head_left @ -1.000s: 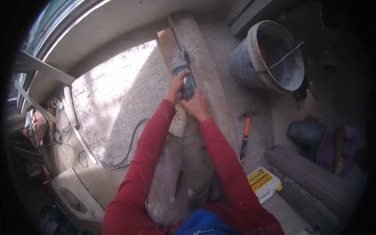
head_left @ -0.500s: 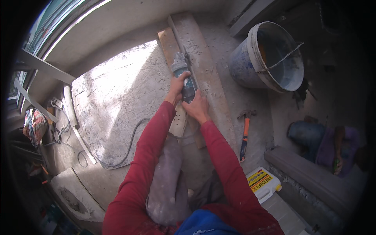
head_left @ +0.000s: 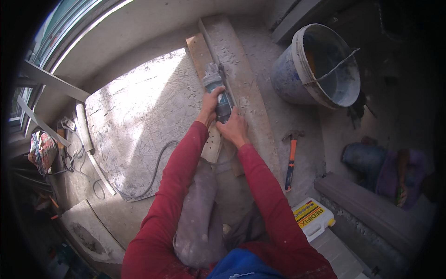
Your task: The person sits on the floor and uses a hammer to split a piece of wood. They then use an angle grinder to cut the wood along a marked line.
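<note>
An angle grinder (head_left: 223, 103) with a teal and dark body and a grey head lies along the length of a wooden board. My left hand (head_left: 209, 109) is wrapped round its body, thumb on top. My right hand (head_left: 234, 129) is closed at its rear end, next to a thin straight strip (head_left: 227, 83) beside the tool. Under the head is a short wooden piece (head_left: 198, 52). The long dusty board (head_left: 237, 63) runs alongside on the right, with chips on it. A pale piece with holes (head_left: 212, 146) sits below my hands. The grinder's disc is hidden.
A scratched pale sheet (head_left: 121, 135) lies left, a grey cable (head_left: 160, 160) across it. Right are a bucket (head_left: 288, 79), an orange-handled hammer (head_left: 291, 160) and a white-and-yellow jug (head_left: 320, 221). Another person (head_left: 388, 169) sits at far right. A bundled bag (head_left: 42, 151) stands far left.
Both hands stay on the grinder in almost the same place. The view has shifted very slightly; nothing else visibly moves.
</note>
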### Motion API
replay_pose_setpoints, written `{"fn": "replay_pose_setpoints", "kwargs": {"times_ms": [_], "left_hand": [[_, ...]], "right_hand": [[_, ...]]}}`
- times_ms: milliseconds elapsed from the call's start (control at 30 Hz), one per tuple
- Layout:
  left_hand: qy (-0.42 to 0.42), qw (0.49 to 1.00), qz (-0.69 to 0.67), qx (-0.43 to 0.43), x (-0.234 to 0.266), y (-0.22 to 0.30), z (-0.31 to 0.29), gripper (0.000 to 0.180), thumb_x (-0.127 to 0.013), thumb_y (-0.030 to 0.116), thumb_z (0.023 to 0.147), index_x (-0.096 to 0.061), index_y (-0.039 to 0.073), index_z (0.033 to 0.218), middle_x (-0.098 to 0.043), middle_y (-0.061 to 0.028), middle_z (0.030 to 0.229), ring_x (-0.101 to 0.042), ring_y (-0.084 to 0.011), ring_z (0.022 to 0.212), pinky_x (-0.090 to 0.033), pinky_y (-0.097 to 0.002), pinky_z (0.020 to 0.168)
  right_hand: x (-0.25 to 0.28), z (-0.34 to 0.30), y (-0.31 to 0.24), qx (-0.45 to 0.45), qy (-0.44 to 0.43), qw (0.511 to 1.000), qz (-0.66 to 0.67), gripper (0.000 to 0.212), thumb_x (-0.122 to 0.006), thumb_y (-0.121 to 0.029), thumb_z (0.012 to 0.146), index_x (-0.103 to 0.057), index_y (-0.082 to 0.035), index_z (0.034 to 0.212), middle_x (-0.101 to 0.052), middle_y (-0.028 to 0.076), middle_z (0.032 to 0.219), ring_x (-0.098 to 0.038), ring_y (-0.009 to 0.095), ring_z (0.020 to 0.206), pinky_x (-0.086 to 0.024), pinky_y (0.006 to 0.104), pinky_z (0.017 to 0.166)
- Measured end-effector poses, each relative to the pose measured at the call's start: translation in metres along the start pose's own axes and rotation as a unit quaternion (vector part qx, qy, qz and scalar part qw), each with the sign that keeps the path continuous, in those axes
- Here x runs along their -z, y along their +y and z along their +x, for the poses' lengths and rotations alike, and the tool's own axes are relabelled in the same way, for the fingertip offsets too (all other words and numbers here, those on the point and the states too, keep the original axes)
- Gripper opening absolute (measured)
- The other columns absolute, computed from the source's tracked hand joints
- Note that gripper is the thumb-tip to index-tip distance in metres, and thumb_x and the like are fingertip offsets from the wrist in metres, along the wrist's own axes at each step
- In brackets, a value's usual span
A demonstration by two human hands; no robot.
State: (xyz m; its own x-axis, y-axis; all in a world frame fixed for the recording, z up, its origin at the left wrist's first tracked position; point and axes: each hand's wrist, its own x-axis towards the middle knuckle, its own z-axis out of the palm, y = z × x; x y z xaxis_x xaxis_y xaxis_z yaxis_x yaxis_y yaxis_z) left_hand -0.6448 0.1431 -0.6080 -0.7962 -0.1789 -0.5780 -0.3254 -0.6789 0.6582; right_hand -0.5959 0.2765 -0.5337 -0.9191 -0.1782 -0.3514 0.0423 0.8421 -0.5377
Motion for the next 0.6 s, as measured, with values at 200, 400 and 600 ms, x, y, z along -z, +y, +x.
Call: {"fn": "replay_pose_setpoints", "kwargs": {"times_ms": [200,400,600], "left_hand": [[0.0,1.0,0.0,0.015,-0.002,0.0036,0.0014,0.036,-0.073,0.024,0.091,-0.064,-0.002,0.115,-0.075,-0.0139,0.097,-0.073,-0.0223,0.075,-0.062,-0.0377,0.071],[0.003,1.0,0.002,0.005,-0.0024,0.0067,0.0004,0.037,-0.074,0.024,0.091,-0.064,-0.001,0.116,-0.075,-0.0147,0.097,-0.073,-0.0226,0.074,-0.062,-0.0377,0.069],[0.014,1.0,-0.014,0.016,-0.0018,0.0072,0.0025,0.035,-0.08,0.022,0.086,-0.07,-0.001,0.11,-0.074,-0.0083,0.09,-0.071,-0.0197,0.072,-0.059,-0.0363,0.069]], "right_hand": [[0.0033,0.0019,-0.0035,-0.01,-0.009,1.0,0.011,0.069,-0.076,-0.038,0.075,-0.051,0.004,0.124,-0.072,0.032,0.101,-0.07,0.05,0.099,-0.055,0.0556,0.088],[0.0047,0.0027,-0.0065,-0.009,-0.009,1.0,0.0,0.07,-0.076,-0.039,0.075,-0.051,0.005,0.124,-0.072,0.032,0.102,-0.07,0.05,0.1,-0.055,0.0556,0.089],[0.0045,0.0032,-0.0087,-0.011,-0.006,1.0,-0.004,0.071,-0.077,-0.04,0.074,-0.052,0.004,0.124,-0.072,0.032,0.103,-0.07,0.05,0.1,-0.055,0.0559,0.088]]}}
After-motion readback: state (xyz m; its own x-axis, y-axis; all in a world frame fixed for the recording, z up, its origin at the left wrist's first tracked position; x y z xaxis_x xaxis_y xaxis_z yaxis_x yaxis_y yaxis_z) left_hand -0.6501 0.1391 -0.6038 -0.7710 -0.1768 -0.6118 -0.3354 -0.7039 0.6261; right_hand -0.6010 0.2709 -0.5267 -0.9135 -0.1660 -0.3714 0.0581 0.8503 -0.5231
